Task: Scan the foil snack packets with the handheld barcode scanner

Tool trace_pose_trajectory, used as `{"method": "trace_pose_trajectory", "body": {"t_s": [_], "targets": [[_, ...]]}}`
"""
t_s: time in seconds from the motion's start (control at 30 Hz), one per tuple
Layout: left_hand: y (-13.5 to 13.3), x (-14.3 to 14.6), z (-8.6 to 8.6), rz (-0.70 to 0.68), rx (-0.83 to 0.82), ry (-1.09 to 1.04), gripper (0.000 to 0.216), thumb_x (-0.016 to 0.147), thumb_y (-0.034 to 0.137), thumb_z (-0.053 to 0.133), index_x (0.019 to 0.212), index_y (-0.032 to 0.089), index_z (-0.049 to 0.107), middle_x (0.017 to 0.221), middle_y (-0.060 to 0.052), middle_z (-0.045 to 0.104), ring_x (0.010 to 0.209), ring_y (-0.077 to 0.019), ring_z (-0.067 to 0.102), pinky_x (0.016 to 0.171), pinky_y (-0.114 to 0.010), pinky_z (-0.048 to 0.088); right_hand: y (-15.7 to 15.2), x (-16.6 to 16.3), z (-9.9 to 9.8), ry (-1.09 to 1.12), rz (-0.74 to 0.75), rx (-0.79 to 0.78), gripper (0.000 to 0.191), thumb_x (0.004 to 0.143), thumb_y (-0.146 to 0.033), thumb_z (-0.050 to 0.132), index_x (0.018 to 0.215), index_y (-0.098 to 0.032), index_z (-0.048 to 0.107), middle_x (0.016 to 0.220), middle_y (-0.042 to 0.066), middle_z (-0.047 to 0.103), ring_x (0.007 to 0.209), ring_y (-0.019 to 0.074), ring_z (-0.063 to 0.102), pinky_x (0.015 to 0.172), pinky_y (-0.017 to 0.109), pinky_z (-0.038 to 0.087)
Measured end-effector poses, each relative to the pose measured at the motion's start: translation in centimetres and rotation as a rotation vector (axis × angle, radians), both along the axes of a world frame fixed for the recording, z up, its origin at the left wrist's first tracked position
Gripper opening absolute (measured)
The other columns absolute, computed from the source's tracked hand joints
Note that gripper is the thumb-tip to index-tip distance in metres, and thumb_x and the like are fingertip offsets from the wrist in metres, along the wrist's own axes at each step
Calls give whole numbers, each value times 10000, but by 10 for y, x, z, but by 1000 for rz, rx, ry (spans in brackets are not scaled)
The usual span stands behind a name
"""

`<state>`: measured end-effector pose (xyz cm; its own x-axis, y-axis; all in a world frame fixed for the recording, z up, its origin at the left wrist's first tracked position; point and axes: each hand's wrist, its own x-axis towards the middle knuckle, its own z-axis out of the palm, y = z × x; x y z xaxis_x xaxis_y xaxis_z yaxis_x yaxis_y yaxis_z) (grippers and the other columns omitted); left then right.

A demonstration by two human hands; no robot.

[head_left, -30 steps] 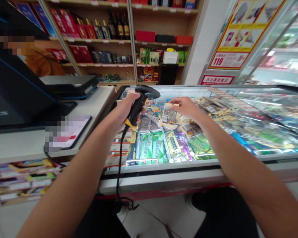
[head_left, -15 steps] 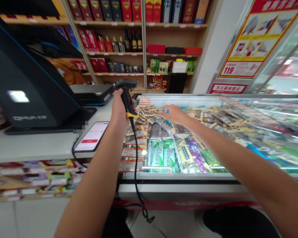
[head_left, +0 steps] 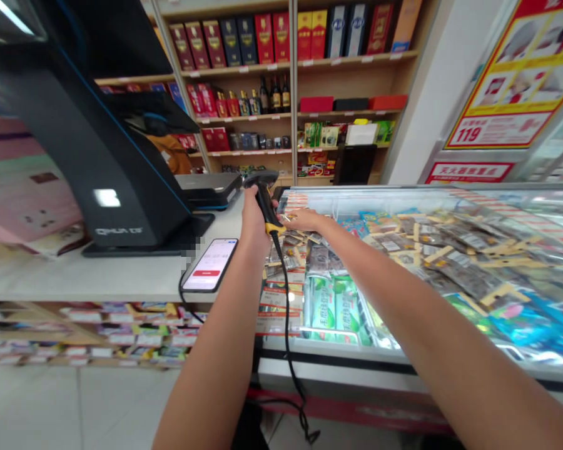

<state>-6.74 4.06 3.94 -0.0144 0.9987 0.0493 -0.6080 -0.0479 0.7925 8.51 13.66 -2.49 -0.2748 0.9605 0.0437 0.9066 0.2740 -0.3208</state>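
One long freezer (head_left: 347, 370) takes up the right side, just beside the worktop (head_left: 136, 278). Black terminal (head_left: 136, 203) stands on the worktop. Scanner (head_left: 264, 203) is held up near the freezer's left end, cable hanging down in front. Left hand (head_left: 253, 215): grip wrapped round the scanner handle. Right hand (head_left: 304, 220): just beside the handle base, fingers bent; can't tell if its grip has anything. Phone (head_left: 211, 267) lies on the worktop, screen lit. Brown packets (head_left: 464, 269) spread across the freezer.

Pkts (head_left: 457, 269) in chest (head_left: 347, 373), R of ctr (head_left: 136, 273) w/ phone (head_left: 211, 265); shelves (head_left: 351, 60) behind
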Motion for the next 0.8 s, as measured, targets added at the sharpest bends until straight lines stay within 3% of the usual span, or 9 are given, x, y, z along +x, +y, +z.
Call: {"method": "trace_pose_trajectory", "body": {"t_s": [0.13, 0.37, 0.57, 0.7, 0.8], "targets": [[-1, 2, 0, -6, -21, 28, 337, 959, 454, 439, 793, 188, 564, 530, 31, 553, 360, -83, 475, 379, -178, 362, -25, 0, 2, -27, 48, -7, 712, 822, -750, 590, 1309, -235, 654, 1407, 120, 634, 1252, 345, 601, 1018, 394, 458], [1, 5, -3, -34, -34, 61, 365, 941, 507, 478, 800, 186, 581, 525, 29, 560, 343, -83, 460, 365, -180, 354, -94, 4, -6, -23, 11, 46, 793, 827, -794, 547, 1379, -227, 596, 1472, 136, 573, 1331, 375, 531, 1079, 481, 431], [-3, 11, -6, -92, -31, 141, 369, 972, 463, 412, 801, 181, 577, 520, 31, 550, 324, -80, 445, 339, -186, 324, -148, 10, -14, 8, 60, 34, 903, 839, -854, 445, 1519, -262, 480, 1621, 105, 404, 1480, 450, 327, 1187, 641, 252], [-7, 18, -7, -108, -45, 203, 366, 976, 468, 415, 810, 182, 571, 524, 30, 552, 321, -84, 459, 327, -191, 315, -164, 24, -8, 271, 126, 98, 787, 976, -732, 307, 1562, -216, 404, 1638, 105, 373, 1506, 308, 343, 1236, 508, 248], [-9, 22, -8, -111, -60, 229, 351, 955, 506, 479, 833, 189, 570, 528, 34, 557, 312, -81, 455, 324, -187, 312, -162, 45, -5, 380, -17, 231, 603, 1041, -536, 352, 1524, -188, 442, 1578, 119, 467, 1445, 254, 446, 1196, 439, 336]]}}
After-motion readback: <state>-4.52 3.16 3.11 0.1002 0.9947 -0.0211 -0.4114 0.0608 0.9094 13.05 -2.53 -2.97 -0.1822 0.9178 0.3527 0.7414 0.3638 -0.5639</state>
